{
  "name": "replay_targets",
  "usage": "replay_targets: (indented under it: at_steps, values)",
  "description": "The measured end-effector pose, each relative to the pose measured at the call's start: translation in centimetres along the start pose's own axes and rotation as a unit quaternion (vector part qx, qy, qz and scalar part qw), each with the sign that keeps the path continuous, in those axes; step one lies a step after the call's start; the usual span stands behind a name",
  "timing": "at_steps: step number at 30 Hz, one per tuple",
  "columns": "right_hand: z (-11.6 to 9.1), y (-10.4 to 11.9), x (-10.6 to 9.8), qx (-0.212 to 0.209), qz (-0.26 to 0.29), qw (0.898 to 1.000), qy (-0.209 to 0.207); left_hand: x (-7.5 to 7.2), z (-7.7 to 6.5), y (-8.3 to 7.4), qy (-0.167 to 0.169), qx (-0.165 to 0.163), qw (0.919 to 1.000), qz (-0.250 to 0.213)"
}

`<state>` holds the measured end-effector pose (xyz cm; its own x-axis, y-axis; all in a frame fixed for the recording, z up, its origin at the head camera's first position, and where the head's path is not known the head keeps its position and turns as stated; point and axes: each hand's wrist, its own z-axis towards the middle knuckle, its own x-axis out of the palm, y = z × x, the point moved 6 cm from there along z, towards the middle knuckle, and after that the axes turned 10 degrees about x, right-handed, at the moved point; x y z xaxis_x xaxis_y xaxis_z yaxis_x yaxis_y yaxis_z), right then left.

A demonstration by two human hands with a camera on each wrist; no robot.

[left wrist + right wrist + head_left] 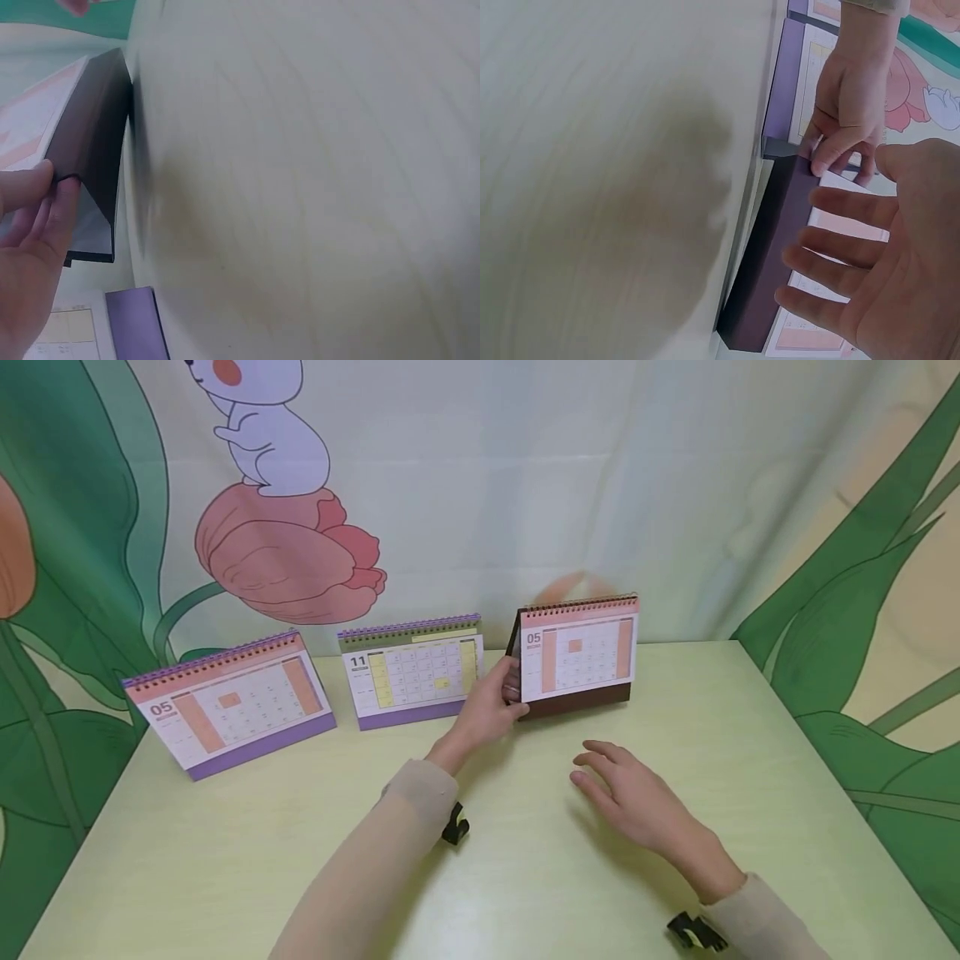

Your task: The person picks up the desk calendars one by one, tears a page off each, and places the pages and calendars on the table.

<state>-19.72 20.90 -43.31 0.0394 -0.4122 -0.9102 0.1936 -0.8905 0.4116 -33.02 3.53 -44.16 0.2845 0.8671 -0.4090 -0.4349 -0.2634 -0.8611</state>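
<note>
The thumb (28,186) of the left hand (486,700) presses the front of the brown calendar (579,652) at a lower corner while the fingers (60,214) curl inside its folded stand, pinching the left end. The right hand (637,797) hangs over the table (525,893), its fingers spread and slightly bent, holding nothing, apart from the calendar and nearer the wearer.

The brown calendar sits upright, tent-fashion, at the back of the table near the curtain (525,485), rings uppermost and its "05" page facing forward. Whether its whole base touches the tabletop cannot be told.

Handling it well probably means a light pinch on the stiff base rather than the loose pages, the base level, and fingers slipping out of the fold without dragging it round. The right hand could steady the far end; too hard a squeeze might pinch the tent narrow.

No box or tray shows; the nearest thing to a container is the stand's hollow, with the left fingers in it.

Just beside the left hand stands the green calendar (414,677), showing "11" above a purple base. Farther left, the pink calendar (240,706), also at "05", stands at an angle. Behind, a printed white animal (285,452) perches on a flower (292,556).
</note>
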Motion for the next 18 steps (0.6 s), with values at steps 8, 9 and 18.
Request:
replay_targets:
  at_steps: [8, 9, 18]
  values:
    - [0.4, 0.2, -0.5, 0.005, 0.002, 1.0, -0.012, -0.5, -0.6, -1.3, -0.014, 0.005, 0.9988, -0.046]
    - [0.4, 0.2, -0.6, 0.004, 0.001, 1.0, -0.016, -0.6, -0.7, -1.4, -0.016, 0.002, 0.9984, -0.055]
    - [1.1, 0.7, -1.8, -0.033, -0.021, 0.996, -0.085, -1.4, -2.0, -1.9, -0.016, -0.013, 0.9965, -0.081]
